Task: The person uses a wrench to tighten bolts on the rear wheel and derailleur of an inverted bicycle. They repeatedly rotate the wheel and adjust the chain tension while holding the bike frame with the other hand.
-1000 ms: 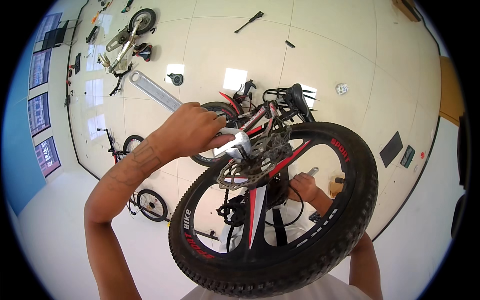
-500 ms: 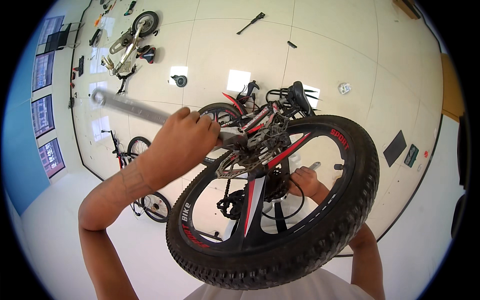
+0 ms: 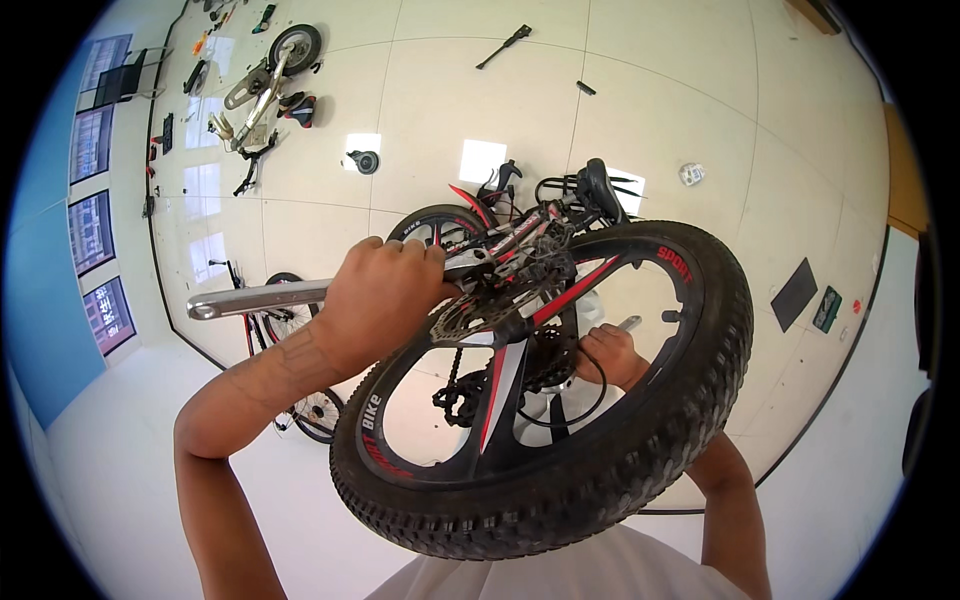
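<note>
My left hand (image 3: 385,300) is closed around a long silver wrench (image 3: 260,298). Its free end points left, and its other end meets the hub area beside the brake disc (image 3: 470,318) of a bicycle wheel (image 3: 520,520). The wheel has a knobbly black tyre and black, red and white spokes. Seen through the spokes, my right hand (image 3: 610,355) is closed on a second silver wrench (image 3: 629,323), of which only a short end shows. It is close to the rear sprockets (image 3: 550,365) and a black cable. Where that wrench grips is hidden.
The bicycle's frame, saddle (image 3: 598,190) and other wheel (image 3: 435,222) lie beyond. Another bicycle (image 3: 290,310) is at left, and a stripped scooter-like frame (image 3: 262,95) at far left. A kickstand (image 3: 503,46), a clear cup (image 3: 691,174) and a dark flat panel (image 3: 794,295) lie on the tiled floor.
The free end of the left wrench has swung down, from slanting up-left to nearly level. My left hand turned with it and shifted slightly right. My right hand has barely moved.
</note>
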Action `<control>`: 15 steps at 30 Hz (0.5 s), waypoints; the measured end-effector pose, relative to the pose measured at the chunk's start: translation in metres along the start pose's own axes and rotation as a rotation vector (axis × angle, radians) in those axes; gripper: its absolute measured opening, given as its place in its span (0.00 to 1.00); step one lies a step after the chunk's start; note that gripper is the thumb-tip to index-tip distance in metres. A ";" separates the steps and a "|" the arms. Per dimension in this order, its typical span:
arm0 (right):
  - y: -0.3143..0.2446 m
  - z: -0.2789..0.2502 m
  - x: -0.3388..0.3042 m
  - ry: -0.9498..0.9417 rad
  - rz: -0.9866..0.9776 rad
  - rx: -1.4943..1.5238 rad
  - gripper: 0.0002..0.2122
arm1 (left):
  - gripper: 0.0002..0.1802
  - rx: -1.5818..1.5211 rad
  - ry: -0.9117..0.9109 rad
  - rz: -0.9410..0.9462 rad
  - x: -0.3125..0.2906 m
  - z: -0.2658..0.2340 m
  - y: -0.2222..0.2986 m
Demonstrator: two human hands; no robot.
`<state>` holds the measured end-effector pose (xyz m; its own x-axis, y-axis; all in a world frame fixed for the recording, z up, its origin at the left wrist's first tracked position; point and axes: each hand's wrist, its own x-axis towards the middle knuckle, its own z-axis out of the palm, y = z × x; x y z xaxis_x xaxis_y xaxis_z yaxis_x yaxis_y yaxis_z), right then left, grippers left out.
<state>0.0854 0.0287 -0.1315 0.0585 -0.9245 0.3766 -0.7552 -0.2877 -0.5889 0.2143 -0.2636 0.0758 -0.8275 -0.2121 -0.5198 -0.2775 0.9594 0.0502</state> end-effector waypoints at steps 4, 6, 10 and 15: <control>0.000 -0.007 0.004 -0.018 -0.063 -0.056 0.07 | 0.13 -0.075 0.002 0.021 -0.002 0.000 -0.007; -0.001 -0.008 0.006 -0.007 -0.061 -0.065 0.07 | 0.12 -0.099 0.016 0.046 -0.004 0.000 -0.010; -0.001 -0.007 0.003 -0.003 -0.054 -0.067 0.07 | 0.11 -0.099 0.027 0.065 -0.006 -0.002 -0.012; -0.001 0.011 -0.036 -0.226 0.222 0.260 0.06 | 0.11 -0.148 -0.044 0.046 0.003 -0.007 -0.022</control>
<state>0.0916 0.0597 -0.1525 0.0765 -0.9946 0.0699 -0.5774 -0.1013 -0.8101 0.2142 -0.2868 0.0793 -0.8200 -0.1569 -0.5505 -0.3110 0.9295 0.1983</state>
